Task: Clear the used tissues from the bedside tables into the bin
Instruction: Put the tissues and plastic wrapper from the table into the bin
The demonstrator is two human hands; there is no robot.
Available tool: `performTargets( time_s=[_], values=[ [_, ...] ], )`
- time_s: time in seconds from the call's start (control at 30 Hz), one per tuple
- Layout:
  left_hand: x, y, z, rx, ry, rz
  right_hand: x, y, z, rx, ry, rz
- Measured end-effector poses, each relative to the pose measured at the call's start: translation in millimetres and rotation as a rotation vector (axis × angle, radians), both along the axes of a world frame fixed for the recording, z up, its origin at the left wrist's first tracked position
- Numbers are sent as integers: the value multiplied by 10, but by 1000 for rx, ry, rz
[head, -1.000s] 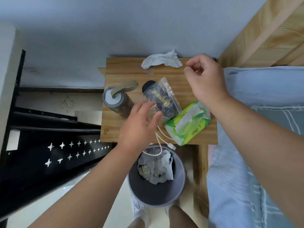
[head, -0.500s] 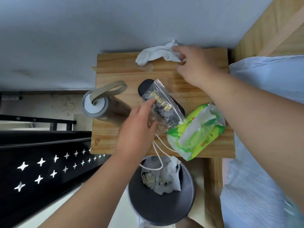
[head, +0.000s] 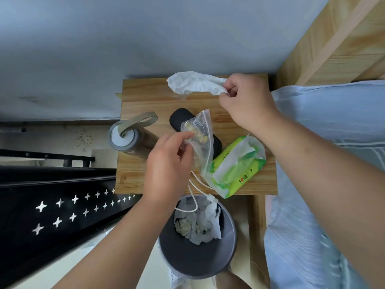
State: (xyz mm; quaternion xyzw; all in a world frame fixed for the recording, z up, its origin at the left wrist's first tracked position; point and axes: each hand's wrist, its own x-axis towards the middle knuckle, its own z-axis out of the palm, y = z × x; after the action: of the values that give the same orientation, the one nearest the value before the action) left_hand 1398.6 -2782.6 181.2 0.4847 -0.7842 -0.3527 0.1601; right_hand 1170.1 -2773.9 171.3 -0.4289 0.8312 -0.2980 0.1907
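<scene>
Our right hand [head: 248,103] pinches the tissue [head: 193,85] at the table's [head: 145,94] far edge. Our left hand [head: 168,167] pinches a clear bag [head: 203,147] mid-table. Bin [head: 208,265] sits below the table's near edge, crumpled tissues [head: 200,230] inside. Bottle [head: 123,138] stands at the table's left edge.

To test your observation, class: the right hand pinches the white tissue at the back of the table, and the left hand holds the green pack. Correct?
Not quite. The head view shows the left hand holding the clear plastic bag, not the green pack, which lies on the table. The right hand does pinch the white tissue.
</scene>
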Motion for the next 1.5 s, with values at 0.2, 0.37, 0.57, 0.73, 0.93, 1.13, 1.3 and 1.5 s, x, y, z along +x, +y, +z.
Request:
performTargets(
  time_s=[0.2, 0.37, 0.57, 0.73, 0.93, 1.13, 1.3, 1.5],
  values=[
    [33, 180, 391, 35, 128, 36, 215, 520, 545, -71, -90, -110],
    [325, 429, 671, 166, 267, 135, 575, 1058, 852, -118, -145, -193],
    [914, 821, 602, 391, 309, 326, 1265, 1811, 858, -155, -393, -342],
    [1393, 1170, 173, 487, 207, 334, 1839, 2343, 439, 22, -521, -408],
    [1773, 1324, -559, 597, -20, 281, 2280, 2583, -319, 296, -514, -375],
    [1876, 1343, -1254, 732, -317, 93, 2460, 2649, -1225, 608, -530, -309],
    [1865, 1340, -1662, 878, -325, 112, 2459, 2684, -1748, 655, -505, -288],
    [1857, 1320, -1872, 1036, -273, 185, 2326, 2677, -2076, 651, -816, -372]
  ],
)
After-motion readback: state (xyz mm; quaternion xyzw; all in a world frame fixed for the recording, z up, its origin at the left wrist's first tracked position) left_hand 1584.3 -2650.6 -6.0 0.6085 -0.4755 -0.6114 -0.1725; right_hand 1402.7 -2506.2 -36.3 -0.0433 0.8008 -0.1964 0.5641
